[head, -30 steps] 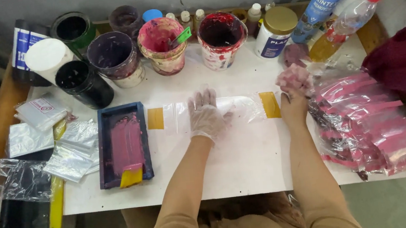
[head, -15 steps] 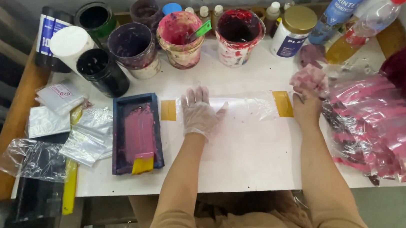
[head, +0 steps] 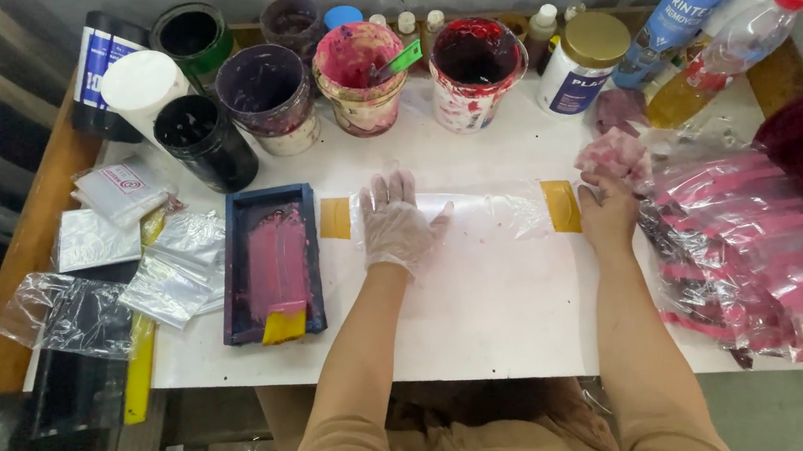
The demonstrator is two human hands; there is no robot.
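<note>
2 hands work on the white tabletop (head: pixel 491 316). The gloved left hand (head: pixel 394 222) lies flat, fingers spread, pressing a clear plastic bag (head: pixel 480 212) that sits mid-tabletop between 2 yellow tape strips (head: pixel 333 219). The bare right hand (head: pixel 609 209) is clenched around a pink rag (head: pixel 616 153) beside the bag's right end. Bare tabletop stays free toward the near edge. Left of the bag, a blue tray (head: pixel 271 261) holds pink ink and a yellow scraper. Along the far edge, 1 pink-stained tub (head: pixel 358 73) holds a green stick.
</note>
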